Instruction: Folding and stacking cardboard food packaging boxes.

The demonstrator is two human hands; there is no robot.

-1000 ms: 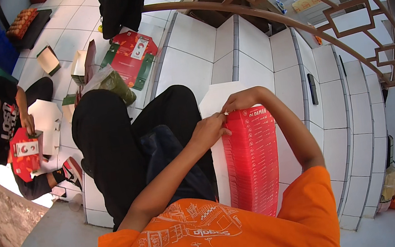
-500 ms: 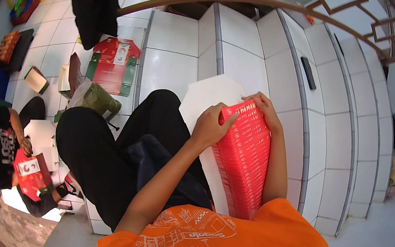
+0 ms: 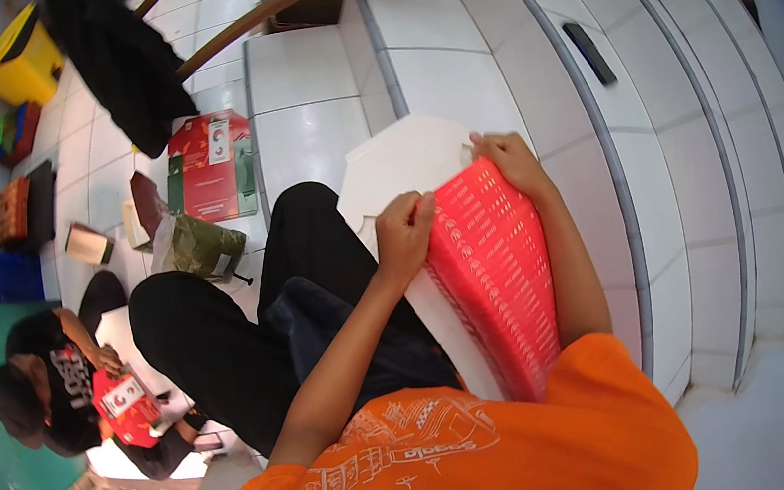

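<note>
A long stack of red cardboard box blanks [image 3: 496, 270] with white print lies beside my right thigh, its edges overlapping in rows. Beyond its far end spreads a white cardboard panel [image 3: 405, 158] with cut corners. My left hand [image 3: 403, 240] is closed at the stack's far left corner, thumb near the red edge. At the far right corner, my right hand [image 3: 513, 165] has its fingers curled over the edge where red and white meet. What lies under the curled fingers is partly hidden.
White tiled steps [image 3: 552, 102] rise to the right, with a black oblong object [image 3: 590, 54] on one. A red and green flat blank [image 3: 209, 170] and a green bag [image 3: 197, 247] lie ahead. At left a person [image 3: 56, 382] handles a red box piece [image 3: 129, 407].
The whole view has shifted. Both hands have gone from lying along the stack's far end to being curled at its two corners, further apart. More of the stack's far edge shows.
</note>
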